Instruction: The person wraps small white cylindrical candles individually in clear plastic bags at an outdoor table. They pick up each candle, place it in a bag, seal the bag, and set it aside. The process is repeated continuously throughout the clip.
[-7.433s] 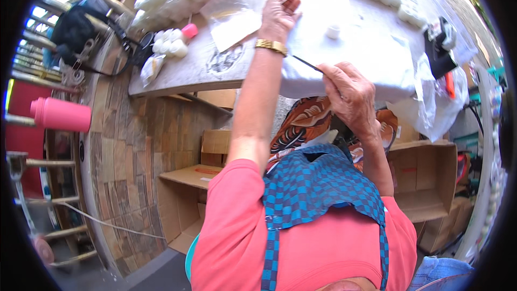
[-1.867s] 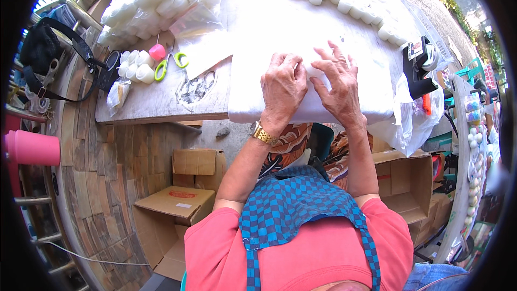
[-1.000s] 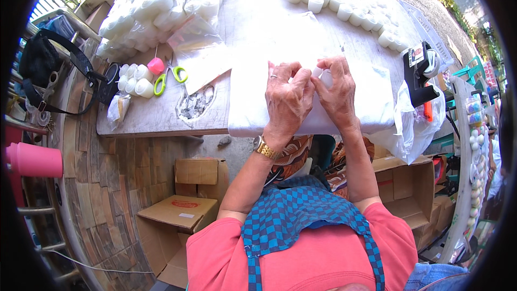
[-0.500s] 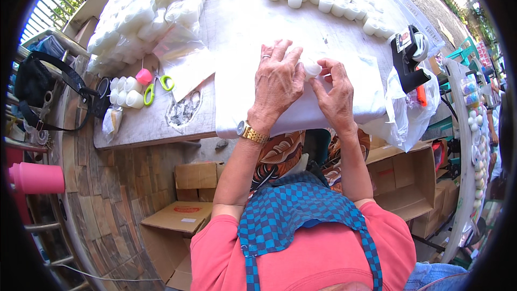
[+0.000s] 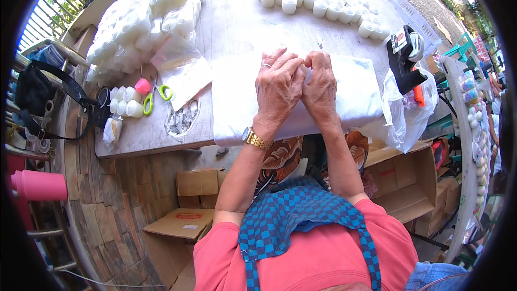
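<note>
My left hand [image 5: 279,83] and my right hand [image 5: 320,83] meet over a white cloth [image 5: 353,83] at the table's near edge. Their fingers are curled in around a small white cup-shaped candle [image 5: 308,75], of which only a sliver shows between them. A gold watch sits on my left wrist. Left of the cloth lie lime-handled scissors [image 5: 148,104], a pink piece [image 5: 142,86] and a small group of white cups [image 5: 127,100]. A clear plastic bag [image 5: 186,73] lies beside them.
Bagged white cups [image 5: 145,21] are heaped at the far left. Rows of loose white cups [image 5: 289,5] stand at the back right. A black tape dispenser [image 5: 404,56] and a white plastic bag [image 5: 396,116] are at the right edge. Cardboard boxes [image 5: 401,183] sit below the table.
My right hand has moved left and turned over the candle, its fingers now closed against my left hand. The candle, plainly visible before, is mostly covered.
</note>
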Motion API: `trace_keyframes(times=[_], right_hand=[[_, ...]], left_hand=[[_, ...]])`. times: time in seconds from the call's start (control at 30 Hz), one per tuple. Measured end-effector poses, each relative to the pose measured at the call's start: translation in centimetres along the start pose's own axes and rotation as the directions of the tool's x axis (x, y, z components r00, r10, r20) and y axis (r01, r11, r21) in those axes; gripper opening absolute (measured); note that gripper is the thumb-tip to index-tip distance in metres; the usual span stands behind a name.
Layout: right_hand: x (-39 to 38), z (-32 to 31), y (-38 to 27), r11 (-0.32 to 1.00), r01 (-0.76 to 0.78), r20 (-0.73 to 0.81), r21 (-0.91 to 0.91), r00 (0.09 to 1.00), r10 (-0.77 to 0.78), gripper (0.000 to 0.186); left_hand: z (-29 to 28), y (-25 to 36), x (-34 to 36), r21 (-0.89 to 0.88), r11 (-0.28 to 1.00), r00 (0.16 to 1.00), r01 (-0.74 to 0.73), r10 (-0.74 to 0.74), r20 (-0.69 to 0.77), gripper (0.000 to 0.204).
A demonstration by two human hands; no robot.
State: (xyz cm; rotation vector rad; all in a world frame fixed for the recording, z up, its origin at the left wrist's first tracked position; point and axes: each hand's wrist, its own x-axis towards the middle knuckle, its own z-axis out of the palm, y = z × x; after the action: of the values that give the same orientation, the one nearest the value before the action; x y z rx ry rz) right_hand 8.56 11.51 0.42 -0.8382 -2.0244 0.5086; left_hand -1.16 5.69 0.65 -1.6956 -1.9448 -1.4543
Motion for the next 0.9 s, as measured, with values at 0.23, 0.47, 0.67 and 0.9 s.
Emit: trace_keyframes(times=[0.23, 0.47, 0.67, 0.9], right_hand=[[-0.6, -0.7, 1.4, 0.977, -0.005, 0.032, 0.215, 0.999, -0.002, 0.031], [0.5, 1.4, 0.9, 0.998, 0.041, -0.136, -0.049, 0.990, -0.047, 0.018], [0.7, 0.6, 1.5, 0.991, 0.133, 0.003, -0.010, 0.991, -0.133, 0.016], [0.4, 0.0, 0.9, 0.979, 0.179, -0.090, -0.098, 0.978, -0.188, 0.011]], left_hand=[[-0.2, -1.2, -0.4, -0.209, 0.977, 0.999, 0.049, -0.045, 0.021, 0.020], [-0.1, -0.8, -1.1, -0.199, 0.980, 1.000, 0.000, -0.004, -0.019, 0.019], [-0.6, -1.0, -1.4, -0.033, 0.999, 1.000, -0.003, 0.002, -0.030, 0.033], [0.3, -1.1, -0.6, 0.150, 0.989, 1.000, 0.013, -0.013, 0.003, 0.041]])
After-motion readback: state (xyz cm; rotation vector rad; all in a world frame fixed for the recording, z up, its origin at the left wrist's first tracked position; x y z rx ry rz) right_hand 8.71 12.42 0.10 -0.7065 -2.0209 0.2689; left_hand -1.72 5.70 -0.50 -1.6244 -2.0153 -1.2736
